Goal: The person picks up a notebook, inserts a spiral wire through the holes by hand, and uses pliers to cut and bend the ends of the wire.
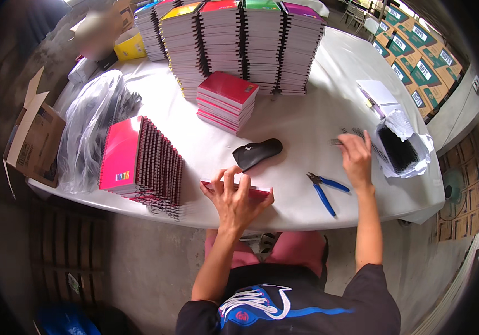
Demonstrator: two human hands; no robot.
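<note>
Near the front edge of the table, my left hand (231, 195) grips a red-covered notebook (257, 192) on its edge, fingers over the top and thumb at the side. My right hand (356, 159) is bent at the right side, its fingertips closed on a dark spiral binding coil (335, 142). More loose coils lie just beyond it, next to a white paper wrapping (420, 146) full of black coils. Blue-handled cutting pliers (326, 190) rest between my hands. A black pouch-like object (257, 153) lies just beyond my left hand.
Coil-bound red notebooks (122, 151) are stacked at left, beside clear plastic (91, 134) and an open carton (41, 134). A red-covered pile (227, 97) stands before tall notebook stacks (222, 44). A white pad (378, 94) lies at right; cartons (418, 56) stand beyond the table.
</note>
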